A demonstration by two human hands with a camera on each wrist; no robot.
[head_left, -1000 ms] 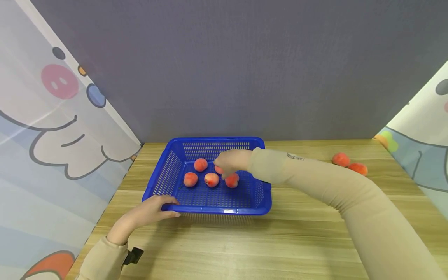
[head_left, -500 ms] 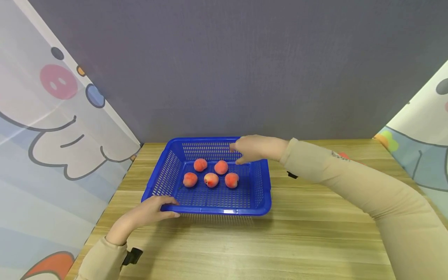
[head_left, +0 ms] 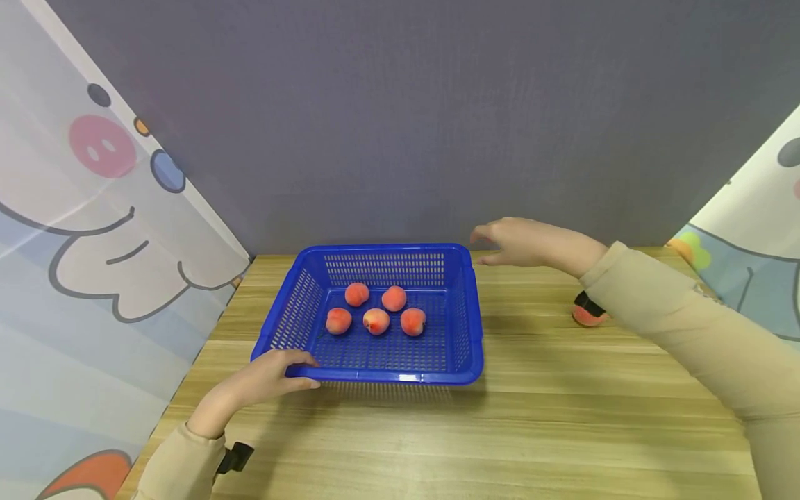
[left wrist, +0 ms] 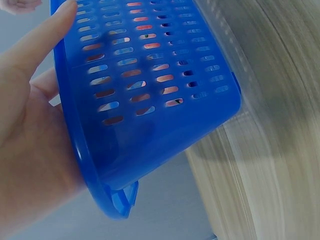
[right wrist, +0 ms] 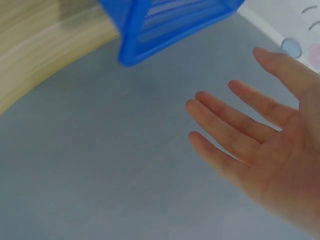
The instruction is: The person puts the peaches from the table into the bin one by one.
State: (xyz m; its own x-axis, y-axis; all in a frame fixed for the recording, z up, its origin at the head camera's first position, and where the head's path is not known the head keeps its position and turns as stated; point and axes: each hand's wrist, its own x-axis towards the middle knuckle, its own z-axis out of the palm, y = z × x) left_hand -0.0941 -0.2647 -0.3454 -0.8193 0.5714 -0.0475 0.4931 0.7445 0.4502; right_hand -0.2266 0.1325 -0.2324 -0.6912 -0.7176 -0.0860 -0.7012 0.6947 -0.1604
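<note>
A blue plastic basket [head_left: 459, 375] with slotted walls stands on the wooden table. Several red-and-yellow peaches [head_left: 376, 321] lie apart from one another on its floor. My left hand [head_left: 269, 378] grips the near left part of the rim, fingers over the inside and thumb on the outer wall. The left wrist view shows that thumb [left wrist: 47, 37] against the slots. Beyond the basket's far right corner, my right hand [head_left: 519, 239] hangs in the air, holding nothing. Its fingers are spread and relaxed in the right wrist view. Another peach [head_left: 589, 317] on the table is partly hidden by the right wrist.
A grey panel [head_left: 375, 125] rises behind the table [head_left: 400, 437]. Cartoon-printed curtains [head_left: 81, 278] close in the left and right sides. A black strap piece [head_left: 235, 458] sticks out from the left sleeve.
My right hand has let go of a peach in the basket, lifted out and moved right past the rim. My left hand has stayed on the basket.
</note>
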